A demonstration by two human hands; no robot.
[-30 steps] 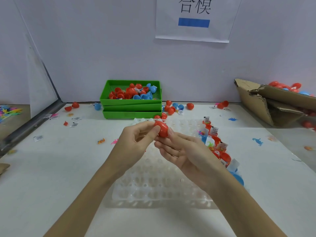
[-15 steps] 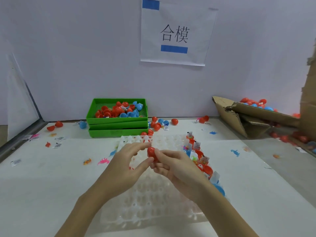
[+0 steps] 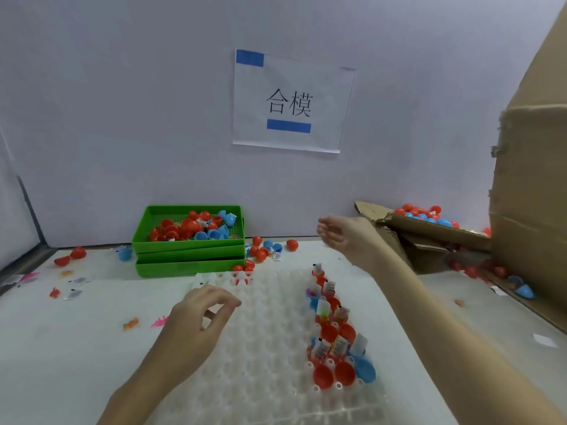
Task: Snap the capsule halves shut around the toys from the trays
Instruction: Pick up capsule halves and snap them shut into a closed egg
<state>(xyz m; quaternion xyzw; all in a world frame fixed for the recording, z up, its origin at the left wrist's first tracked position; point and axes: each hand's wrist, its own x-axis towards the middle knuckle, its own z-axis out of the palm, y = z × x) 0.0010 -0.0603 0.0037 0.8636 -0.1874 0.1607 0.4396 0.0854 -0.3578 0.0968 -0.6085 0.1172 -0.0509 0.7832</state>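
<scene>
My left hand [image 3: 199, 317] hovers over the clear dimpled tray [image 3: 260, 348], fingers loosely curled and empty. My right hand [image 3: 340, 237] is raised at the back right, near the flap of the cardboard box [image 3: 408, 228], fingers loosely curled with nothing in them. The red capsule is no longer in either hand. A row of open red and blue capsule halves [image 3: 333, 332] with toys and paper slips stands along the tray's right side. Closed red and blue capsules [image 3: 425, 214] fill the cardboard box.
Stacked green trays [image 3: 188, 240] with loose capsule halves stand at the back. Loose capsules [image 3: 264, 250] lie beside them, and small toys [image 3: 130, 323] and slips are scattered at the left. A tall cardboard carton [image 3: 534, 194] rises at the right.
Both hands held a red capsule together over the tray. They have separated: the right hand has swung up toward the cardboard box and the capsule has left it. The view has tilted up.
</scene>
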